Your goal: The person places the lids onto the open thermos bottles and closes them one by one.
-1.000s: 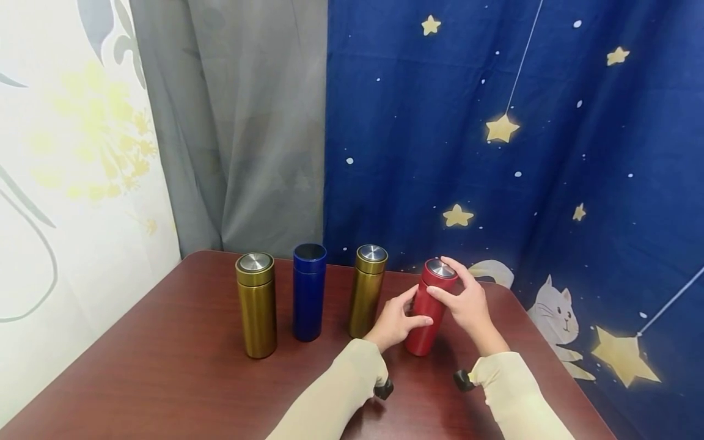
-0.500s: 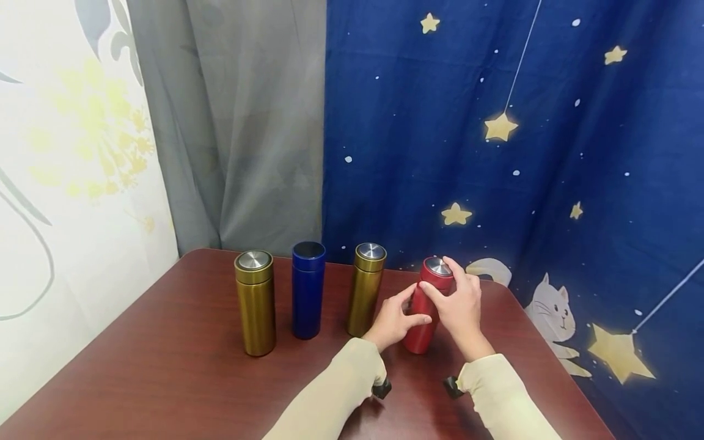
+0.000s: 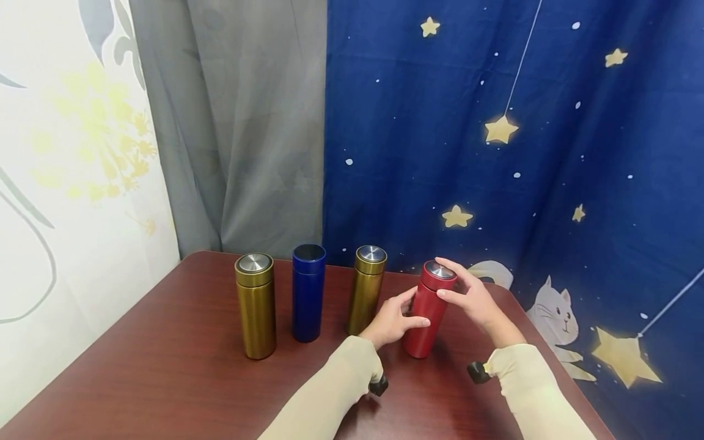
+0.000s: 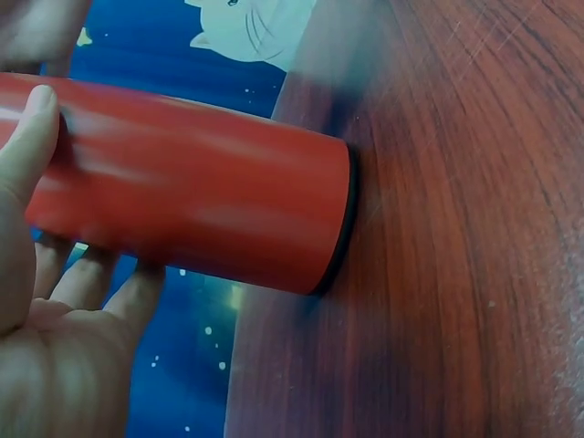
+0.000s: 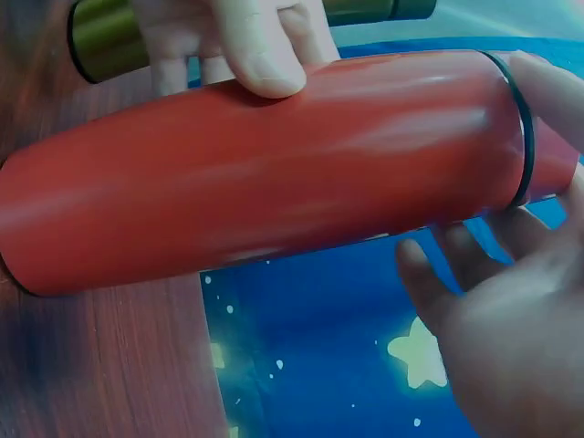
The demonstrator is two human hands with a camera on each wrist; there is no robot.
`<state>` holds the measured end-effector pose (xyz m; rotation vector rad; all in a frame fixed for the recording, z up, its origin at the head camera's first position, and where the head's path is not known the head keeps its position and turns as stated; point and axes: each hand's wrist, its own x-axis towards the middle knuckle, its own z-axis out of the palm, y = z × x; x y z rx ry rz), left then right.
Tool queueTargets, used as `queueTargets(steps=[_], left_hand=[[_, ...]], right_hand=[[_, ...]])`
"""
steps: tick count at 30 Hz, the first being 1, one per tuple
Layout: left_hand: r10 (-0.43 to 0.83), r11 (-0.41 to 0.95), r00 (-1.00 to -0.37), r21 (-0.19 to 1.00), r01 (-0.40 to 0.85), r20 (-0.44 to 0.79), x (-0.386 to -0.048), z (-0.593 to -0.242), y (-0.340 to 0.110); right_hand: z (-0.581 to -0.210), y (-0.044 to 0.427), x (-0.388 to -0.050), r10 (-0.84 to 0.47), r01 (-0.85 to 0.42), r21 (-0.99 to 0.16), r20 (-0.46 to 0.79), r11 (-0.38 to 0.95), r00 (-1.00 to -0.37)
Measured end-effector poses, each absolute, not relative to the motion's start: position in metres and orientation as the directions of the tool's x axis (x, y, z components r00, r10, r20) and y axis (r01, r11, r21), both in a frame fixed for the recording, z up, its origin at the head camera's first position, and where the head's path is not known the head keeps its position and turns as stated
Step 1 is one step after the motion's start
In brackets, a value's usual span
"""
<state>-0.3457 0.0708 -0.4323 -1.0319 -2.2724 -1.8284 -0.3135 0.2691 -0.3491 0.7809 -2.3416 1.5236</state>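
Note:
A red thermos flask (image 3: 420, 342) stands at the right of the table, leaning slightly to the right in the head view. My left hand (image 3: 389, 321) grips its body from the left, thumb across the near side. At the top, my right hand (image 3: 476, 300) holds the lid (image 3: 432, 282), thumb in front and fingers over the far side. A dark ring shows between lid and body in the right wrist view. The base of the red flask (image 4: 274, 205) is close to the tabletop in the left wrist view; whether it touches I cannot tell.
To the left stand a gold flask (image 3: 367, 293), a blue flask (image 3: 308, 299) with a dark top, and another gold flask (image 3: 257, 318), all upright on the brown table (image 3: 181, 366). A grey curtain (image 3: 269, 122) and a starry blue curtain (image 3: 407, 153) hang behind.
My right hand first swung left around the lid, then back to the right, its wrist now farther right. The left hand keeps its grip on the flask.

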Motion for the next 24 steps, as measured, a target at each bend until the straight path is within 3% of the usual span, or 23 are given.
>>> queueTargets(steps=[11,16,24], left_hand=[[0.383,0.096,-0.804,0.846,0.525,0.456,-0.337,-0.433,0.075],[0.361,0.11,-0.816,0.848,0.518,0.451,-0.332,-0.433,0.078],[0.313,0.113,-0.825,0.844,0.525,0.471,-0.328,-0.434,0.079]], right_hand=[[-0.352,0.259,-0.304,-0.143,-0.531,-0.688,0.538,0.494,-0.83],[-0.355,0.25,-0.298,-0.022,-0.45,-0.64,0.56,0.622,-0.828],[-0.358,0.23,-0.292,0.132,-0.36,-0.581,0.637,0.729,-0.76]])
